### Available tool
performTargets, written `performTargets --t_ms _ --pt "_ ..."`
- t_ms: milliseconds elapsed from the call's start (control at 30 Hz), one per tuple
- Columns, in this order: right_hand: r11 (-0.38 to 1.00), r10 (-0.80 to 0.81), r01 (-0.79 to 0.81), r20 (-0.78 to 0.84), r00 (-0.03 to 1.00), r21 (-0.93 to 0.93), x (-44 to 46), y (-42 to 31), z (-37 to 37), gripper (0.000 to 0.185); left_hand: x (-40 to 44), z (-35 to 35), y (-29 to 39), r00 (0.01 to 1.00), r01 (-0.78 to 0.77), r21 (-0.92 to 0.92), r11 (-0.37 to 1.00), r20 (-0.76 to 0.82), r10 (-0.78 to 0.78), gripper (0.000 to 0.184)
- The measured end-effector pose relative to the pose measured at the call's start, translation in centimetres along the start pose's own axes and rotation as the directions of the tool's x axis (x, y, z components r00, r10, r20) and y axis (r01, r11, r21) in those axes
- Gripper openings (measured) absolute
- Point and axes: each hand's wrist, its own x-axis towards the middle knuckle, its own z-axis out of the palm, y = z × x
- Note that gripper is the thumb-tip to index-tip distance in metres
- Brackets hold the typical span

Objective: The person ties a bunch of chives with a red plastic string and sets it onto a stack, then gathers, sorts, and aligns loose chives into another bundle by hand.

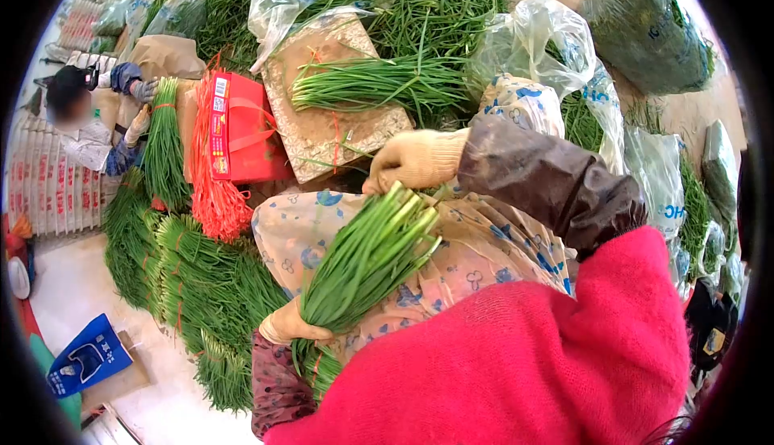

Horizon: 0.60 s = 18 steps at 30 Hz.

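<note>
In the head view, a bunch of green stalks [363,259] is held over the patterned cloth [476,264] on the lap, its leafy part clasped by the gloved left hand [297,322]. The fingers of the gloved right hand [415,160] are curled together beside the paler stalk ends; whether anything is pinched there cannot be told. Another bunch [379,82] is laid on a speckled block [302,135], next to a red box [250,126]
</note>
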Motion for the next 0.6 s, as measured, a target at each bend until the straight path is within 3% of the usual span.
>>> performTargets --t_ms 33,67,100,133,200,267,333,367,400,467,500,533,600 --pt "0.999 -0.049 0.049 -0.087 0.995 -0.009 -0.4 0.1 -0.5 0.029 -0.3 -0.4 0.2 0.992 0.123 -0.138 0.983 0.036 -0.119 0.067" --pt "0.995 -0.1 0.098 -0.176 0.979 -0.02 -0.9 0.3 -1.2 0.028 -0.4 -0.4 0.1 0.992 0.124 -0.134 0.983 0.037 -0.12 0.067" --pt "1.0 -0.008 0.01 -0.215 0.977 0.011 -1.9 -0.5 -2.2 0.025 -0.5 -0.3 -0.1 0.997 0.078 -0.14 0.987 -0.018 -0.082 0.069" --pt "0.991 0.003 0.025 -0.213 0.977 0.132 -2.5 -0.5 -3.0 0.024 -0.7 -0.4 -0.3 0.996 0.031 -0.143 0.989 -0.073 -0.042 0.071" --pt "0.996 0.081 -0.058 -0.382 0.921 0.071 -3.3 0.9 -4.2 0.024 -1.1 -0.9 -1.1 0.999 0.036 -0.182 0.983 -0.015 -0.039 0.072" --pt "0.97 0.165 -0.053 -0.482 0.861 0.238 -4.1 3.1 -5.7 0.028 -1.5 -0.6 -1.7 0.996 -0.052 -0.26 0.964 -0.082 0.031 0.073" --pt "0.875 0.433 -0.479 -0.331 0.838 -0.07 -4.7 3.6 -7.8 0.031 -1.8 -1.1 -3.0 0.992 -0.11 -0.245 0.963 -0.089 0.091 0.073" --pt "0.883 0.284 -0.358 -0.261 0.922 -0.302 -5.0 5.9 -7.4 0.035 -1.7 -1.1 -3.2 0.992 -0.121 -0.265 0.957 -0.073 0.105 0.074" --pt "0.808 0.418 -0.415 -0.091 0.904 -0.419 -5.1 3.9 -7.4 0.044 -1.5 -1.1 -3.2 0.992 -0.129 -0.285 0.95 -0.053 0.118 0.074" --pt "0.924 0.194 -0.212 -0.089 0.977 -0.317 -4.5 3.1 -6.2 0.06 -1.1 -0.8 -2.8 0.992 -0.124 -0.282 0.951 -0.02 0.123 0.075" --pt "0.992 -0.008 -0.004 -0.09 0.996 -0.126 -3.5 2.8 -5.8 0.068 -0.7 -0.4 -2.4 0.993 -0.12 -0.296 0.948 -0.015 0.121 0.074" --pt "0.974 -0.206 0.216 -0.132 0.97 0.063 -2.2 2.4 -5.3 0.076 -0.4 -0.1 -2.1 0.993 -0.115 -0.31 0.944 -0.01 0.118 0.074" --pt "0.896 -0.379 0.405 -0.162 0.911 0.182 0.3 0.7 -3.6 0.082 0.2 0.5 -1.5 0.997 -0.08 -0.326 0.942 -0.005 0.083 0.073"
